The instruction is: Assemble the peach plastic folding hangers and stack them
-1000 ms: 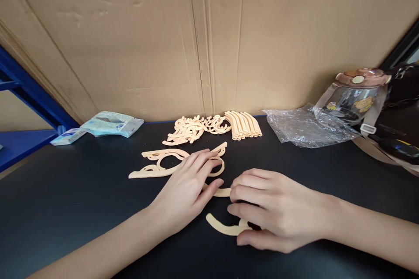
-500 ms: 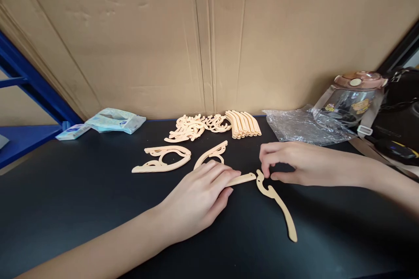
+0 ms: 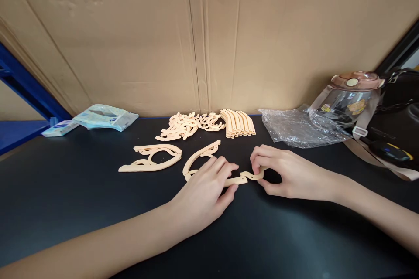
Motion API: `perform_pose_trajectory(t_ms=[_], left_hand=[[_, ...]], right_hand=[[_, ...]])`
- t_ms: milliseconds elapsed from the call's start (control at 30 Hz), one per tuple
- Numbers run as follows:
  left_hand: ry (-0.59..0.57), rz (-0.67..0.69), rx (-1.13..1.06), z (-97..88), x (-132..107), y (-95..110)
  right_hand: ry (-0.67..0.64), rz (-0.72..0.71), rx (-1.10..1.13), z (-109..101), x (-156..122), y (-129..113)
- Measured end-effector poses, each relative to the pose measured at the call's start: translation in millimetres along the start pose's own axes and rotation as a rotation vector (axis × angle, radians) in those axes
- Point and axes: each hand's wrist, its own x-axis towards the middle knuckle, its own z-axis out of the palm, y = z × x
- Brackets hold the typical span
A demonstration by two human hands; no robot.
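My left hand (image 3: 206,194) lies on the black table, thumb and fingers pinching the end of a peach plastic hanger piece (image 3: 199,159) that curves up to the left. My right hand (image 3: 283,172) pinches a second curved peach piece (image 3: 249,177), most of it hidden under the fingers. The ends of the two pieces meet between my hands. A joined peach hanger part (image 3: 151,159) lies flat to the left. Behind it sit a heap of small peach hooks (image 3: 186,124) and a row of curved peach bars (image 3: 238,123).
A cardboard wall (image 3: 209,39) closes the back. Tissue packs (image 3: 104,117) lie at the back left by a blue frame (image 3: 22,85). At the right are crumpled clear plastic (image 3: 294,126), a lidded water bottle (image 3: 348,100) and a dark bag (image 3: 397,126).
My right hand has swung its loose curved piece round and brought its end against the piece under my left hand. The left hand has barely moved.
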Motion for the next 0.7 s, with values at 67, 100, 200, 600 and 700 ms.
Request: perform_pose_trajectory(t_ms=[67, 100, 200, 600, 700], left_hand=[[-0.029, -0.01, 0.018, -2.1, 0, -1], [-0.042, -0.005, 0.023, -3.0, 1, -1], [-0.037, -0.01, -0.009, -4.5, 0, 0], [-0.054, 0.065, -0.145, -7.0, -3, 1], [-0.057, 0.058, -0.157, -6.0, -3, -1]], right_hand=[[0.035, 0.01, 0.085, 3, -2, 6], [0.054, 0.016, 0.125, 4, -3, 8], [0.077, 0.055, 0.26, 6, -6, 9], [0.034, 0.063, 0.246, 11, -9, -5], [-0.002, 0.017, 0.22, 13, -10, -5]])
